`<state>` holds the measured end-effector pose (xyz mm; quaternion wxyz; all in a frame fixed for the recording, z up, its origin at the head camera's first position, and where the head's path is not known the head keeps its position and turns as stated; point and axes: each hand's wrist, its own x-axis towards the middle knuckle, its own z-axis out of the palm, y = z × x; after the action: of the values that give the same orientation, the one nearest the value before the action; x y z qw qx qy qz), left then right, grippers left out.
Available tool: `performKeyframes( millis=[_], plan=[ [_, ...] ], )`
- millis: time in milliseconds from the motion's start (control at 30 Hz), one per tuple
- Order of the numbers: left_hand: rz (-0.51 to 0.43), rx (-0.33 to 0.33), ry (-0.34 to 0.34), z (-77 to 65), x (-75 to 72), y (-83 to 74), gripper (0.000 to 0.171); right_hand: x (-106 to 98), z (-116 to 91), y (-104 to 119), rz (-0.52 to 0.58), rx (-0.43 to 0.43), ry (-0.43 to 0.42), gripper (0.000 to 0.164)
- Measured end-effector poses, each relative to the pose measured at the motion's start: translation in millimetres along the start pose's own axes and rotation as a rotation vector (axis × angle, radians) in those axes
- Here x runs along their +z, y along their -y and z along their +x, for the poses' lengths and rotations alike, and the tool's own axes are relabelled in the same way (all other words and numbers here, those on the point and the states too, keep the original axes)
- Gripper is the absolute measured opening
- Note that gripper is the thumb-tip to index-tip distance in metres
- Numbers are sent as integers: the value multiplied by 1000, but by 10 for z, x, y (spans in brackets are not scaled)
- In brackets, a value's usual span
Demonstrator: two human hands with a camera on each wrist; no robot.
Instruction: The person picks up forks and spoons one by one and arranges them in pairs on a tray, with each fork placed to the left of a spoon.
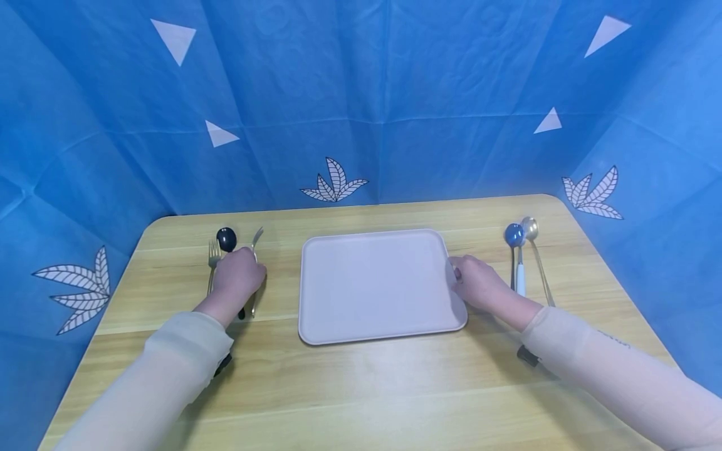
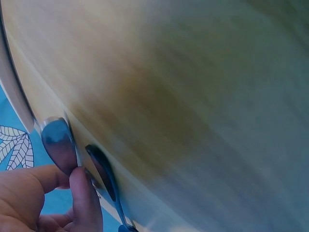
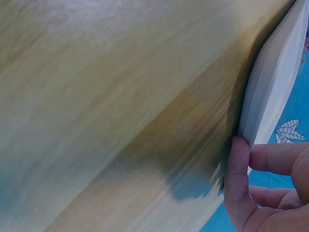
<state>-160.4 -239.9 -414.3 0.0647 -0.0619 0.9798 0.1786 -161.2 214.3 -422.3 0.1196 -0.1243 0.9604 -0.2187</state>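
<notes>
Tray [image 1: 383, 285] sits midway across the wooden table [image 1: 383, 394], its right rim pinched by the thumb and fingers of the right hand [image 1: 478, 283]; a pull from that single side could skew it. To the left, the left hand [image 1: 239, 275] pinches a silver utensil [image 2: 58, 137] between thumb and finger; with the black spoon [image 1: 226, 238] and fork [image 1: 214, 255] so near, a slip could scatter them.

Wood tbl [image 1: 366, 388] w/ tray [image 1: 376, 285] mid, fork [image 1: 214, 254], blk spoon [image 1: 227, 239] & metal utensil [image 1: 257, 236] L, spoons [image 1: 514, 235] R.
</notes>
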Motion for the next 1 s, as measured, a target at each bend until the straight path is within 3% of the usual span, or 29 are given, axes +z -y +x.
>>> performKeyframes(
  millis=[733,1000],
  plan=[
    [-26,-13,20,-26,-15,-14,29,-21,-24,34,6,16,9,38],
    [-39,-22,26,-45,-31,-15,29,-19,-24,31,8,9,3,27]
  ],
)
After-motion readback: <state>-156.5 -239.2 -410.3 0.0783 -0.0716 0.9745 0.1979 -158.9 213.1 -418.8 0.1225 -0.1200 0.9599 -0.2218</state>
